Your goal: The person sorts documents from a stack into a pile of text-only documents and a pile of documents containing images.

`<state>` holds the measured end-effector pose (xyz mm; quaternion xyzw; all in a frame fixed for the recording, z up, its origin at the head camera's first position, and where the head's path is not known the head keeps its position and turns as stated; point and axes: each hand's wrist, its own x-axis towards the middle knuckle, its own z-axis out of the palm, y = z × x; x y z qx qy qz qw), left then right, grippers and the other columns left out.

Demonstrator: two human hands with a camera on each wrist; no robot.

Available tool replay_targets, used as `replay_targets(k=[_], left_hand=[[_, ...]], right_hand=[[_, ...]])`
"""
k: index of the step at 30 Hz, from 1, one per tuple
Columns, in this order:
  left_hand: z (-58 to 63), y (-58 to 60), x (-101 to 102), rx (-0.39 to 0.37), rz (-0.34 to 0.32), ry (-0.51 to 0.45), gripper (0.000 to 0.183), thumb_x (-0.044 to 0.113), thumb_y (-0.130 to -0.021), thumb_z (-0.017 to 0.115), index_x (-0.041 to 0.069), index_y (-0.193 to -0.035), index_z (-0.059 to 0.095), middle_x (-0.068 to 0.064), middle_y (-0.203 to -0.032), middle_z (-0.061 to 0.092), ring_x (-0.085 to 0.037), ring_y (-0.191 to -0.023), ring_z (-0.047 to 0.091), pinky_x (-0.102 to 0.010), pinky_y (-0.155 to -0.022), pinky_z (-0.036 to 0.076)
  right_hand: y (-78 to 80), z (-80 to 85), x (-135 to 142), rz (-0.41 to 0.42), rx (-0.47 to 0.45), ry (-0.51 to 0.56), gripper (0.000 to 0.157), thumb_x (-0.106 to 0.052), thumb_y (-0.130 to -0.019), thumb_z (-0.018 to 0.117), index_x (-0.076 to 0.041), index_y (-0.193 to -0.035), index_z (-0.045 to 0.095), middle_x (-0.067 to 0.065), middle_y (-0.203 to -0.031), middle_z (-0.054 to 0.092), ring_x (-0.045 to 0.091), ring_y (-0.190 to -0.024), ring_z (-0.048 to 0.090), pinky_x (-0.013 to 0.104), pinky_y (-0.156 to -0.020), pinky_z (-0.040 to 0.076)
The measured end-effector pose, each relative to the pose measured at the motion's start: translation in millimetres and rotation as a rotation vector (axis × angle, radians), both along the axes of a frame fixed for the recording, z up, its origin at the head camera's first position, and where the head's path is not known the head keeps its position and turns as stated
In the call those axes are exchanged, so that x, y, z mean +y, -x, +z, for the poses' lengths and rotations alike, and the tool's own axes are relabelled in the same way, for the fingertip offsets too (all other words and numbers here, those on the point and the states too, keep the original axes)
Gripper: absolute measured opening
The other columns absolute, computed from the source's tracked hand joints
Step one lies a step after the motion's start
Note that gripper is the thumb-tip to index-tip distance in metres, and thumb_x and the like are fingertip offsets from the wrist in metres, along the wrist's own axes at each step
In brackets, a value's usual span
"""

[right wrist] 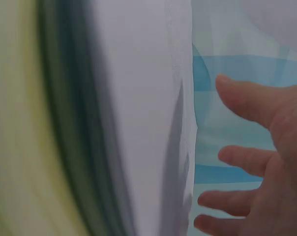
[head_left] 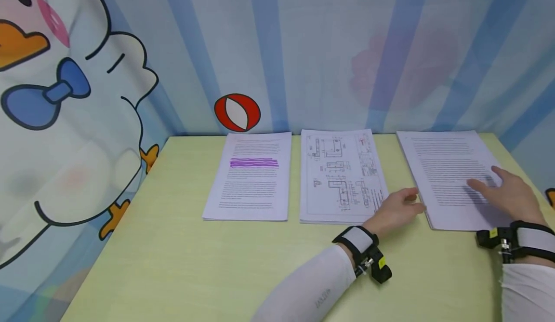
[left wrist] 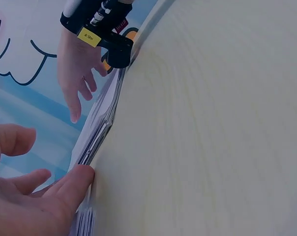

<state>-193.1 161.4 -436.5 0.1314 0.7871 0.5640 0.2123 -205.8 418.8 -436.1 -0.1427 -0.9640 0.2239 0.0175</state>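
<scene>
My left hand reaches over the lower right corner of a paper stack with technical drawings. Its fingertips come right to the left edge of another paper stack with printed text; in the left wrist view the stack's sheet edges lie beyond the fingers. Above that text stack's lower right part hovers my right hand, thumb and fingers spread and holding nothing. In the right wrist view its fingers stand apart from the white page.
A third paper stack, with purple marker strokes across its text, lies to the left. All three stacks sit along the back of the pale yellow table. A printed curtain hangs behind and beside the table.
</scene>
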Motion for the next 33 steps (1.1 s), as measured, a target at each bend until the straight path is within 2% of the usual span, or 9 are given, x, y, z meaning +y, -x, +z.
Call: replay_targets(k=[4,11,17,20,24,27,33], left_hand=[[-1.9,-1.0,6,-0.058,0.006,-0.045,0.046,0.022,-0.093,0.063,0.017,-0.138,0.053,0.008,-0.125,0.059,-0.004,-0.109,0.054,-0.022,-0.092,0.044],[-2.8,-0.2,12,-0.158,0.039,-0.149,0.044,0.015,-0.093,0.062,0.01,-0.136,0.054,0.003,-0.12,0.063,-0.004,-0.098,0.059,-0.022,-0.083,0.051],[-6.8,1.3,13,-0.271,0.106,-0.304,0.044,0.007,-0.091,0.06,0.003,-0.134,0.055,-0.001,-0.112,0.065,-0.012,-0.092,0.065,-0.027,-0.08,0.054],[-8.6,2.2,13,-0.312,0.134,-0.363,0.046,0.003,-0.088,0.06,0.003,-0.134,0.055,0.0,-0.116,0.064,-0.013,-0.093,0.065,-0.029,-0.081,0.055],[-9.5,3.8,13,-0.338,0.154,-0.394,0.049,0.0,-0.087,0.059,0.003,-0.136,0.053,-0.002,-0.112,0.065,-0.014,-0.092,0.065,-0.031,-0.082,0.055],[-10.0,5.5,14,-0.366,0.189,-0.419,0.048,-0.001,-0.088,0.059,0.003,-0.136,0.053,-0.006,-0.102,0.067,-0.015,-0.091,0.065,-0.033,-0.083,0.055],[-9.6,8.3,17,-0.368,0.221,-0.433,0.041,0.001,-0.091,0.059,0.0,-0.132,0.055,-0.007,-0.105,0.066,-0.017,-0.089,0.065,-0.036,-0.083,0.054]], right_hand=[[-0.3,-3.0,3,-0.078,-0.049,0.022,0.081,-0.038,-0.1,0.046,0.022,-0.142,0.011,0.048,-0.138,0.018,0.062,-0.123,0.02,0.069,-0.1,0.025],[2.7,-8.4,6,-0.157,-0.07,0.011,0.074,-0.032,-0.1,0.044,0.021,-0.143,0.013,0.046,-0.139,0.019,0.061,-0.124,0.022,0.067,-0.102,0.026],[0.3,-6.5,3,-0.17,-0.103,0.008,0.072,-0.03,-0.1,0.043,0.021,-0.142,0.016,0.047,-0.138,0.02,0.061,-0.124,0.021,0.066,-0.102,0.025],[-0.2,-3.9,0,-0.183,-0.126,0.011,0.071,-0.03,-0.1,0.042,0.021,-0.142,0.016,0.046,-0.139,0.019,0.06,-0.126,0.02,0.066,-0.103,0.025],[-0.6,-0.3,-3,-0.186,-0.134,0.005,0.07,-0.03,-0.101,0.042,0.021,-0.142,0.017,0.046,-0.139,0.021,0.06,-0.125,0.022,0.066,-0.102,0.026],[-0.6,0.9,-4,-0.186,-0.133,-0.001,0.07,-0.031,-0.1,0.041,0.02,-0.142,0.018,0.045,-0.139,0.022,0.06,-0.125,0.023,0.065,-0.102,0.027],[0.6,1.0,-5,-0.166,-0.12,-0.037,0.066,-0.028,-0.1,0.042,0.022,-0.139,0.024,0.045,-0.134,0.031,0.06,-0.119,0.031,0.064,-0.098,0.034]])
